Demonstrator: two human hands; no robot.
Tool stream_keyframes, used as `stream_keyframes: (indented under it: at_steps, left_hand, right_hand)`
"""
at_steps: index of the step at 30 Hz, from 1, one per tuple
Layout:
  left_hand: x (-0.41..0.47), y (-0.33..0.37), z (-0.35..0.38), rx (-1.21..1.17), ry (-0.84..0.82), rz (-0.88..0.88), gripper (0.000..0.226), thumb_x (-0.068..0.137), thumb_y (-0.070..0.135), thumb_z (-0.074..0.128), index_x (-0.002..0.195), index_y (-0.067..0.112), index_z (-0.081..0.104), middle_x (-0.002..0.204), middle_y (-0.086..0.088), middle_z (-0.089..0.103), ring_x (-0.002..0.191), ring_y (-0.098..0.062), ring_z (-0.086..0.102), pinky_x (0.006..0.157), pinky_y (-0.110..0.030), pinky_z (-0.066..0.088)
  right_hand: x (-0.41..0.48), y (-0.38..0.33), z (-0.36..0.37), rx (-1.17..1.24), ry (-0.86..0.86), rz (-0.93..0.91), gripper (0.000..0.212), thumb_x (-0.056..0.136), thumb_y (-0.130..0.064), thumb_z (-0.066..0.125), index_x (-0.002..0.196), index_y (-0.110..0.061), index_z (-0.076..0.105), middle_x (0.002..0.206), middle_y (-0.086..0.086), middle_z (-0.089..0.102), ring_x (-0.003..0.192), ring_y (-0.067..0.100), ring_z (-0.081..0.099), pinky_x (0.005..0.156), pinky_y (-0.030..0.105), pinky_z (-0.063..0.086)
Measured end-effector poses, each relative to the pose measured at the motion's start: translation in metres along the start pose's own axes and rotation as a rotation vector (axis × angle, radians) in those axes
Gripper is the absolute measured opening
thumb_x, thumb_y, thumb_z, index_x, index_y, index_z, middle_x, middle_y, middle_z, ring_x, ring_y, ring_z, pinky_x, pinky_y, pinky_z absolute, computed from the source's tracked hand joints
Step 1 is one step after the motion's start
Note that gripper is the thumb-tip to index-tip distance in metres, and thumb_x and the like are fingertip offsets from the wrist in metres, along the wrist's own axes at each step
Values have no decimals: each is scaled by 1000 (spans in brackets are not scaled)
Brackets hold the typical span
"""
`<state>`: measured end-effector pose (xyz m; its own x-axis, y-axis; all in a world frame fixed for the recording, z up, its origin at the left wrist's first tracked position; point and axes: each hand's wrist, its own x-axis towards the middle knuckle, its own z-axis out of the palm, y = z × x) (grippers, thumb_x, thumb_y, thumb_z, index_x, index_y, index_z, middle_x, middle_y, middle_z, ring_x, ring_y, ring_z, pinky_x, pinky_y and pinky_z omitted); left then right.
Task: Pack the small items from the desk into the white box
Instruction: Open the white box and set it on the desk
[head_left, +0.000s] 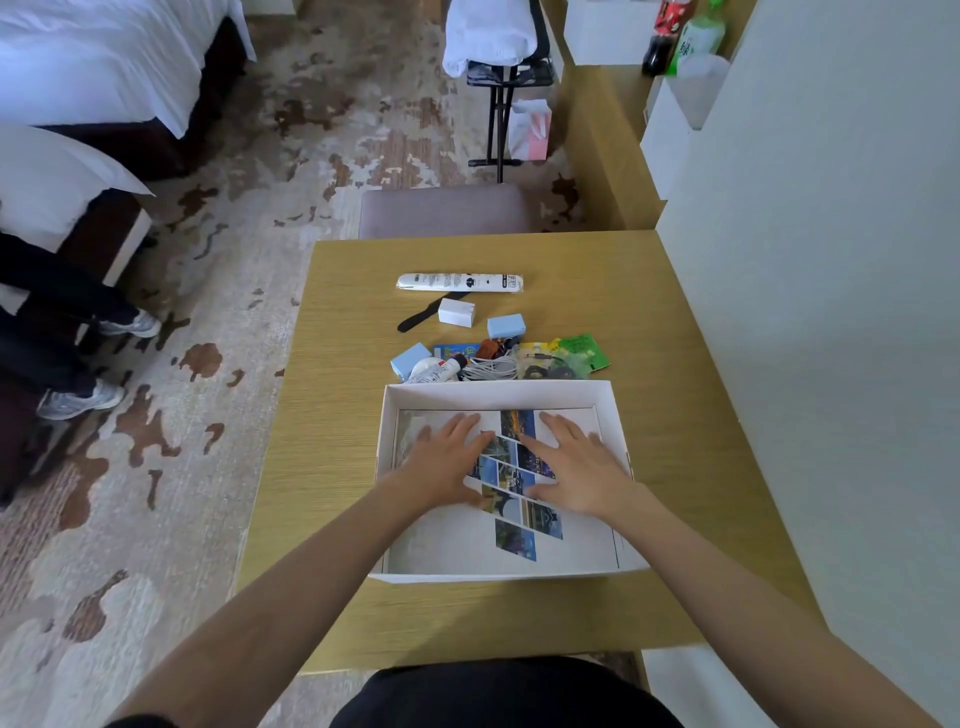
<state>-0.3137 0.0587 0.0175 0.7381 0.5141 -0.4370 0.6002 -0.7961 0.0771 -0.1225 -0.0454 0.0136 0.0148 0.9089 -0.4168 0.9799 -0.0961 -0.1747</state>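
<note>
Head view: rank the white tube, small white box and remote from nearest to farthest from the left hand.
From the left hand:
1. white tube, in the closest row.
2. small white box, behind it.
3. remote, farthest back.

Our left hand (447, 462) and right hand (576, 470) lie over the middle of the photo sheet (519, 540) in the white box (493, 395), hiding those pictures. We cannot read the small print on the remote (460, 282). At the left edge a person (78, 301) is cut off above the legs; at upper right the bottles (696, 39) lose their tops.
</note>
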Motion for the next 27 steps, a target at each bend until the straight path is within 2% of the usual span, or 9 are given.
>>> stream_keyframes:
  at_steps: [4,8,10,12,16,21,24,25,27]
  left_hand:
    - [3,-6,16,-130,-87,-99,103,70,65,65,149,33,7,160,-3,-7,146,-25,-12,112,-66,5]
    - [0,-7,21,-154,-90,-120,102,71,68,62,148,37,4,160,0,-8,146,-25,-13,112,-66,4]
    - [-2,-6,18,-167,-96,-131,94,75,63,62,148,35,10,160,0,-4,147,-24,-9,112,-64,9]
    - [-5,-5,12,-239,-74,-140,74,82,50,63,144,31,28,159,-1,9,147,-24,5,115,-54,16]
    - [-16,-4,-6,-550,226,-171,32,90,35,58,121,27,58,143,1,44,133,-17,38,110,-35,31]
    - [-18,-17,-47,-599,644,-140,18,91,21,56,107,19,64,115,1,64,106,-13,58,90,-30,48]
    - [0,-35,-67,-605,669,-159,18,92,18,54,105,16,66,110,-2,65,94,-17,60,80,-36,52]
    - [7,-43,-70,-608,652,-187,19,92,18,53,105,16,67,110,-3,64,93,-19,60,78,-38,53]
    - [23,-61,-71,-634,569,-254,20,93,20,53,107,17,66,115,-3,62,95,-21,60,79,-35,52]
  right_hand:
    - [-1,1,15,-49,-76,-4,81,89,-62,51,154,-31,14,163,7,-3,149,29,-6,115,61,9]
    - [-6,-1,18,-86,-99,-47,64,100,-42,45,154,-31,12,163,7,-6,149,31,-10,114,65,10]
    - [-7,1,9,-49,-104,-69,58,101,-30,45,153,-30,20,163,7,3,149,31,-1,114,62,18]
    - [-8,3,-5,83,-16,-101,50,100,-28,45,149,-27,33,157,6,25,143,26,23,108,48,35]
    - [-10,15,-37,379,333,-177,46,99,-32,48,144,-30,41,136,-7,54,122,12,50,92,28,44]
    - [4,30,-82,536,453,-186,39,98,-28,52,138,-27,51,124,-12,61,112,3,56,89,20,45]
    - [27,35,-97,584,448,-152,30,97,-21,53,126,-23,61,110,-13,64,92,-7,60,74,8,43]
    - [35,35,-99,580,442,-128,29,97,-20,53,124,-22,62,109,-12,65,88,-9,59,73,9,43]
    - [53,33,-102,574,425,-80,28,97,-18,53,123,-19,63,114,-6,68,99,0,61,83,20,49]
